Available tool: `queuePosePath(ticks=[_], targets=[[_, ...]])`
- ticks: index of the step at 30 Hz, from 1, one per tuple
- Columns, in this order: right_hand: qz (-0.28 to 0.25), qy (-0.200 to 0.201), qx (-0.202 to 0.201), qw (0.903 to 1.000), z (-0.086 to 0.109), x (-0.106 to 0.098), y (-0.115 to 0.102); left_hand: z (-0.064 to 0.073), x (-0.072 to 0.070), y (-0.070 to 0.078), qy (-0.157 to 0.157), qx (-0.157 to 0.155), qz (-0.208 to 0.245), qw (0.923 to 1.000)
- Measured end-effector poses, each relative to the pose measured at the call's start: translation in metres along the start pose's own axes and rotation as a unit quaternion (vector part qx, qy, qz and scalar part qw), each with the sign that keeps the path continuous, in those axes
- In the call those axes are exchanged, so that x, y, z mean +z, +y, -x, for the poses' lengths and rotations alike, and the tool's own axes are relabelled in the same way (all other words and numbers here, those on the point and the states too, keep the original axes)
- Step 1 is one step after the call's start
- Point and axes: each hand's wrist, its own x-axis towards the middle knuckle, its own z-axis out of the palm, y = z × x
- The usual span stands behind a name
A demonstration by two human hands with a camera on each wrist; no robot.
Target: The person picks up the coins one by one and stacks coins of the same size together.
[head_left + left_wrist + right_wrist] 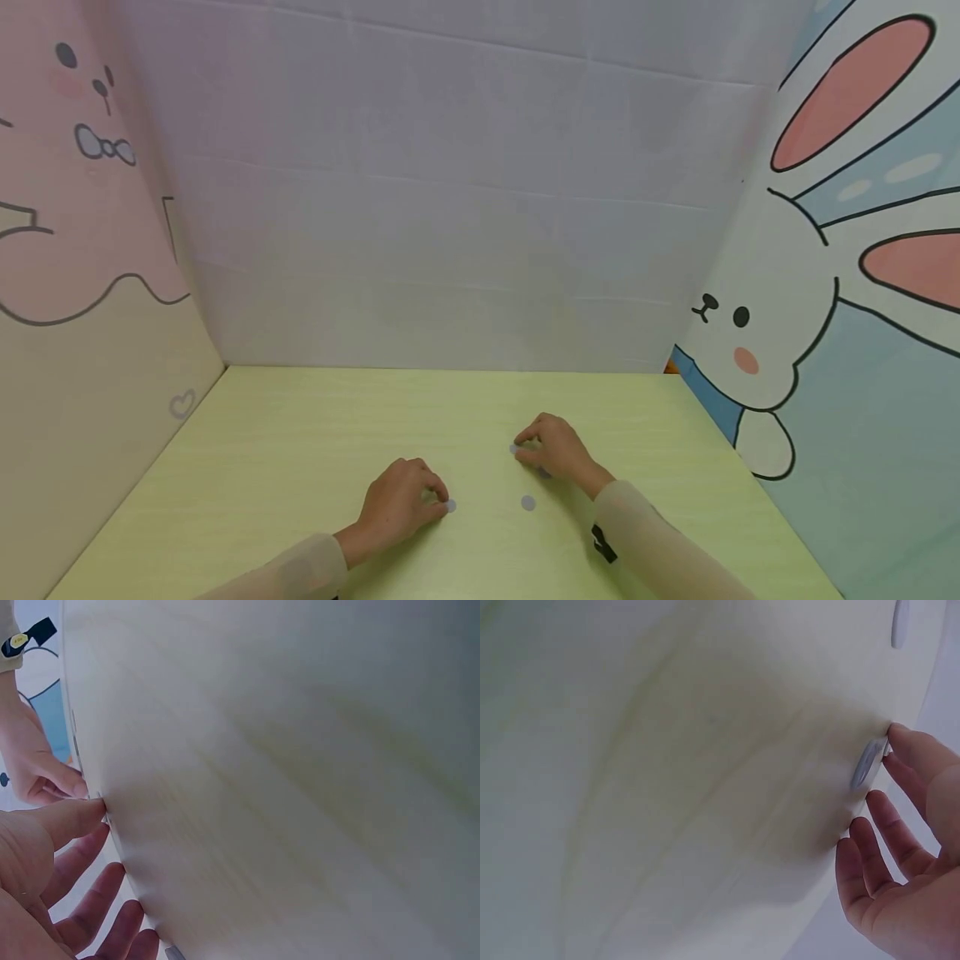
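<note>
Small, flat, round grey discs lie on the table. My left hand [401,502] pinches one grey disc [451,506] at its edge between thumb and fingertips, low over the tabletop. In the left wrist view the other fingers of this hand [71,900] are spread, tips at the surface. Farther back and to the right, my right hand [558,450] pinches a second disc [514,449], mostly covered by thumb and forefinger. Beneath that palm lies a third disc [544,473], seen also as a grey oval disc [867,763] beside the fingertips in the right wrist view.
Another grey disc [528,503] lies on the pale yellow table [300,433] between the hands, nearer the front. A white cloth wall [450,208] closes off the back. Printed panels stand at both sides, a rabbit panel [862,400] on the right.
</note>
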Motion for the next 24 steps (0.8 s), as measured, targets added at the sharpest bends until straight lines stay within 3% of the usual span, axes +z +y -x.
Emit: queuePosePath(ticks=[24], targets=[[0.045, 0.019, -0.046, 0.9978, 0.002, 0.001, -0.01, 0.0, 0.001, -0.001, 0.004, 0.001, 0.003, 1.0]])
